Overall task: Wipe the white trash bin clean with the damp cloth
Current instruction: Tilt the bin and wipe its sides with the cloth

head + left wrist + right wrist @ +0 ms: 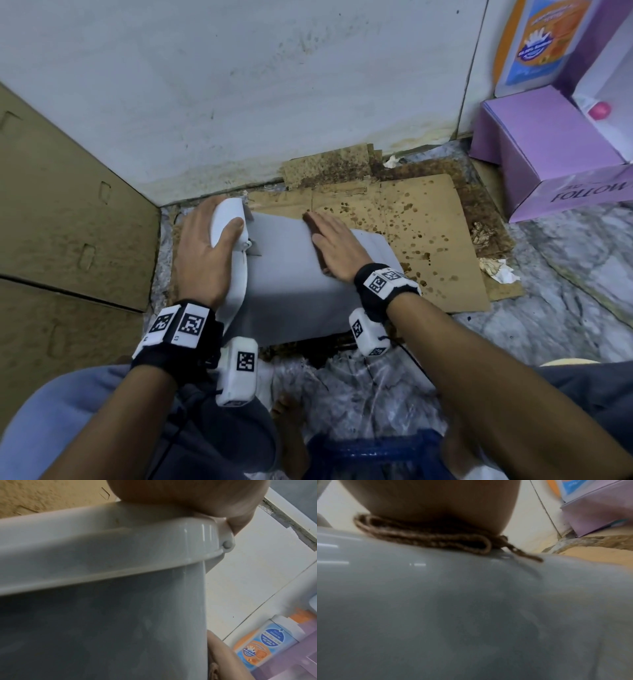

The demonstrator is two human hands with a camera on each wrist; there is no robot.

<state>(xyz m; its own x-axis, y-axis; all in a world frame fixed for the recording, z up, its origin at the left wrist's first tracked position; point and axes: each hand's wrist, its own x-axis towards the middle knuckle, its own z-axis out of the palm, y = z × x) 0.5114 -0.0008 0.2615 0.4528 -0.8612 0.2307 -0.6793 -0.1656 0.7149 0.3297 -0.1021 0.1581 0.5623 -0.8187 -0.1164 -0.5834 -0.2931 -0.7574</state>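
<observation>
Bin (291, 274) lies on its side on stained cardboard (428, 240) by the wall (239, 85), lid end to the left, w/ brown boxes (68, 222) at left and purple box (548, 154) at right. L hand (202, 253) wraps around the white lid (227, 219), thumb over the top, fingers curled on it. R hand (337, 245) lies flat, fingers straight, pressing brown cloth (426, 536) onto bin's upper side; cloth is folded under the palm, mostly hidden in head view.
</observation>
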